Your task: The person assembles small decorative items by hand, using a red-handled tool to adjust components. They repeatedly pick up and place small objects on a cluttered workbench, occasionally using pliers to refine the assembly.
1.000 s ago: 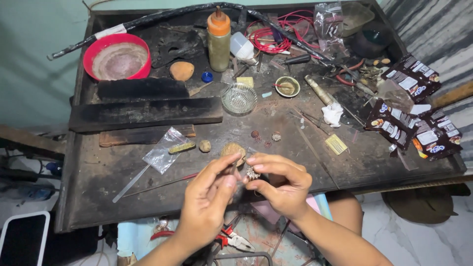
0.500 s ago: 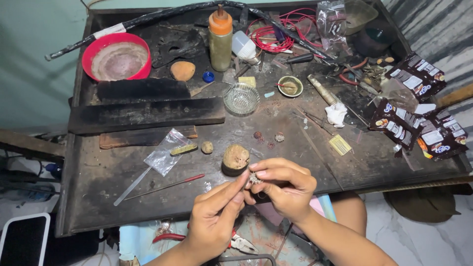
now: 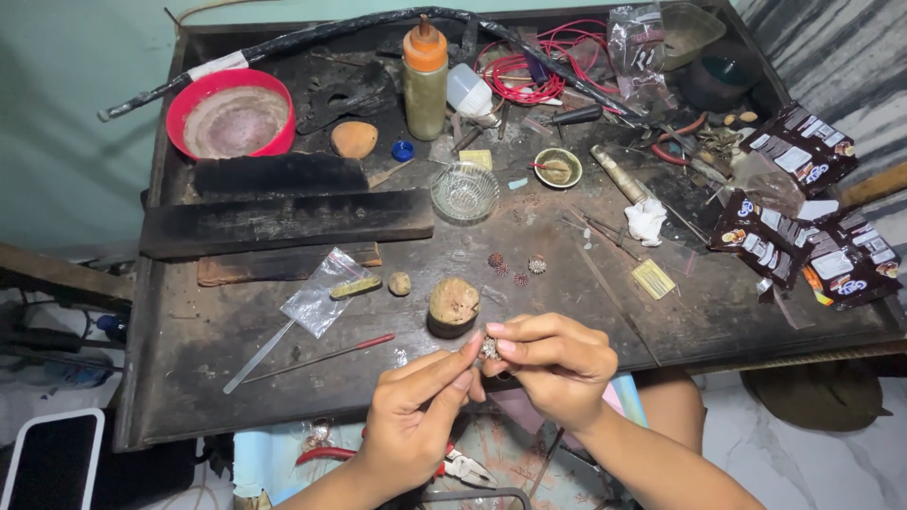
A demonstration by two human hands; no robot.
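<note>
My left hand (image 3: 416, 416) and my right hand (image 3: 553, 364) meet at the near edge of a dark workbench (image 3: 189, 368). Between their fingertips they pinch a tiny silvery ornament (image 3: 488, 349); most of it is hidden by the fingers. Just beyond the hands stands a short wooden stump (image 3: 453, 307). A few small spiky beads (image 3: 515, 267) lie on the bench farther back. A thin red-tipped rod (image 3: 321, 357) lies to the left of my left hand.
A red bowl (image 3: 231, 113) sits at the back left, an orange-capped bottle (image 3: 425, 80) and red wires (image 3: 529, 66) behind. A glass dish (image 3: 465, 191), dark wooden blocks (image 3: 283, 222), a small plastic bag (image 3: 321, 295), dark snack packets (image 3: 803, 208) and red-handled pliers (image 3: 453, 463) are around.
Both hands have drawn back from the wooden stump toward me with the small ornament, so the stump now stands uncovered. The view has also shifted slightly.
</note>
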